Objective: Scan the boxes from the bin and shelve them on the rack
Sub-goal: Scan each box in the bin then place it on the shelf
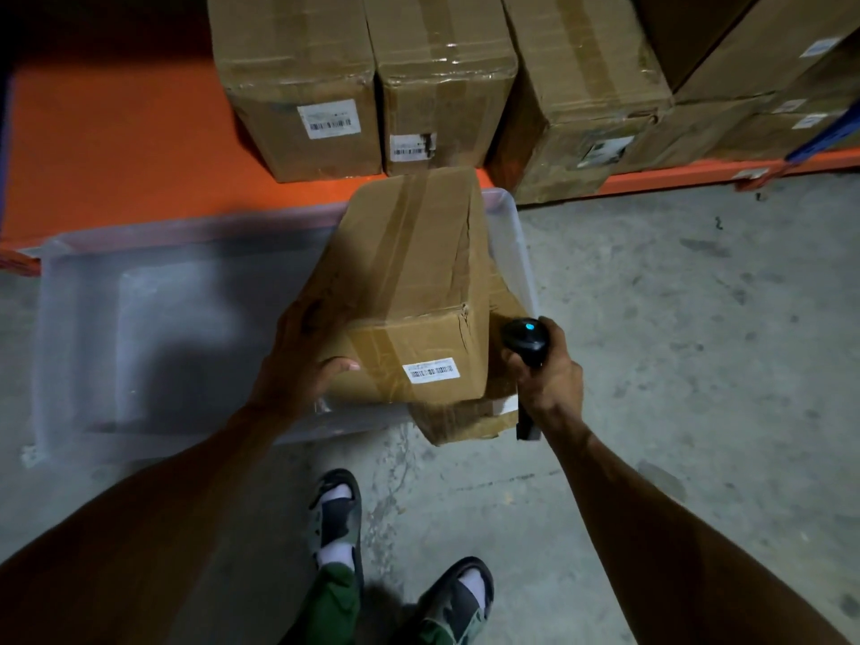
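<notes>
Dim concrete floor [675, 318] — left hand [298, 365] grips box [409, 290] over bin [139, 318]; right hand [549, 370] holds scanner [526, 342].

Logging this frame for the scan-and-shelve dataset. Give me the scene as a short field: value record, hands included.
left hand: grips the near-left corner of the held box
right hand: holds a black scanner, blue light on top, beside the box
box label: barcode label on the near face, facing the camera
bin: clear plastic bin on the floor, held box over its right end
second box: partly hidden under the held one
rack: orange shelf with taped boxes in a row
</notes>
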Demonstrator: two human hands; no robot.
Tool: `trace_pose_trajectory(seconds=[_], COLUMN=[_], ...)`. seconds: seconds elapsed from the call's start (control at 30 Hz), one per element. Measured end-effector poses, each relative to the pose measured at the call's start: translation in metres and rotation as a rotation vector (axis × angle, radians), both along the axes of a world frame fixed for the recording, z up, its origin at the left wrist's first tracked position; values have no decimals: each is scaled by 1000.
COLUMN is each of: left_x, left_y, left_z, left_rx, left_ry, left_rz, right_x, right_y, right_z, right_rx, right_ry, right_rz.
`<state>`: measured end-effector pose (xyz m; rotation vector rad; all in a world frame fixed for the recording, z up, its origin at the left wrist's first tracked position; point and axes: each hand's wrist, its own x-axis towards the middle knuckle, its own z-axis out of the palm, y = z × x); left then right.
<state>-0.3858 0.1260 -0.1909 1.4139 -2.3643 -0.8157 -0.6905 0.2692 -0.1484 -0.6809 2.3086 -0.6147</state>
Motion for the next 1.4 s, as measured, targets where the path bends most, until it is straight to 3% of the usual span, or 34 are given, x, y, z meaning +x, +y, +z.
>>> trace_pose_trajectory(seconds=[0.3, 0.4, 0.5, 0.57, 0.67, 0.77, 0.93, 1.13, 1.3, 1.4], left_x=[1, 2, 2, 3, 2, 0, -9, -8, -18, -20], left_y=[3, 6, 7, 6, 3, -5, -22, -43, -45, -48], left_z=[3, 2, 0, -2, 2, 12, 22, -5, -16, -9], left_rx=[6, 101, 56, 19, 125, 228, 401, 841, 895, 869], left_ry=[25, 4, -11, -17, 28, 26, 298, 577, 705, 689], left_rz=[-34, 33, 45, 26, 51, 143, 266, 477, 534, 529], right_x=[-25, -28, -27, -20, 2, 37, 76, 64, 59, 58], right_y=[-45, -41, -34, -31, -27, -30, -67, -81, -86, -88], right_z=[-33, -42, -39, -30, -3, 28, 35, 10, 5, 9], right_rx=[210, 192, 167, 96, -161, -397, -445, -458, -490, -553], right_ry=[85, 38, -11, -17, 13, -81, -205, -225, -292, -332], right_rz=[134, 120, 50, -52, -236, -239, -26, -76, -84, -143])
